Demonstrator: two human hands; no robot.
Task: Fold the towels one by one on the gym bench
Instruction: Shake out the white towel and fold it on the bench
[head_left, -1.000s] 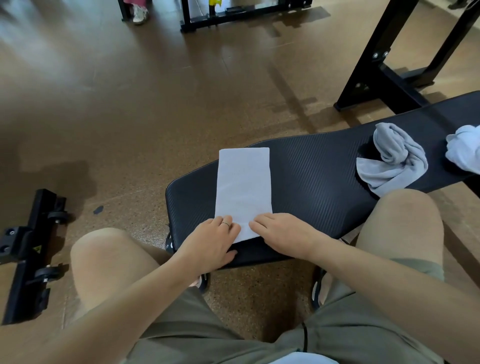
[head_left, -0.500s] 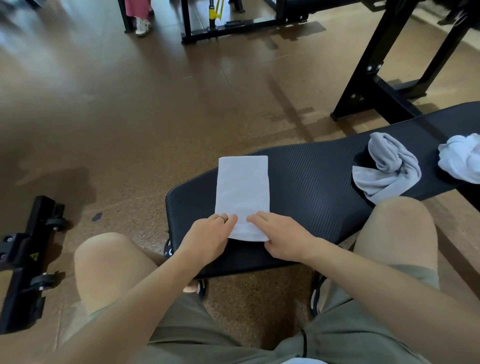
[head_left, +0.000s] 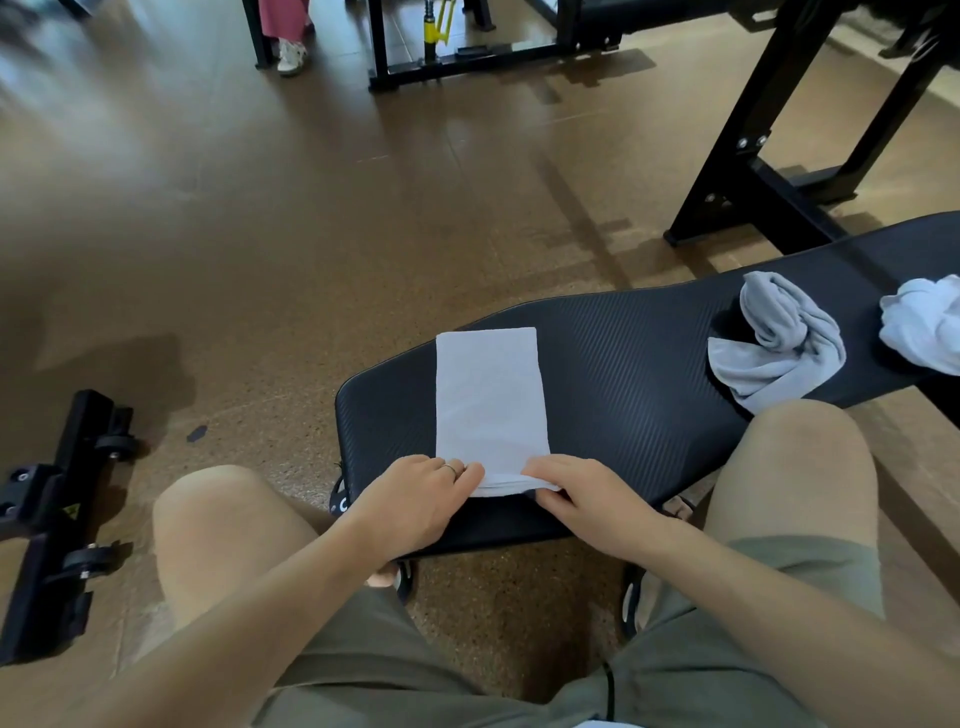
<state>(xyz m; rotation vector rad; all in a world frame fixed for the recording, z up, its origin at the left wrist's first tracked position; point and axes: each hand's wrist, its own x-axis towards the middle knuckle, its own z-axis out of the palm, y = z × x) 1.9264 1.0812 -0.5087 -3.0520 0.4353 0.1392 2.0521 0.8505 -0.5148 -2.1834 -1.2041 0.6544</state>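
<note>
White, soft and limp, the folded towel lies on the desk, both hands' fingers pinching its near corners, the best hold for doubling it.

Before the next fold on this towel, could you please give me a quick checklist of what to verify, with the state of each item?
1. White towel lies flat as a neat rectangle on the gym bench: ok.
2. Left hand is on the towel's near left corner: ok.
3. Right hand is on the near right corner, with the near edge slightly lifted: ok.
4. Bench surface beyond the towel's far edge is bare, leaving room to fold forward: ok.
5. Crumpled grey towel and crumpled white towel lie apart from the working towel: ok.
6. Layers inside the fold are aligned: cannot tell.
</note>
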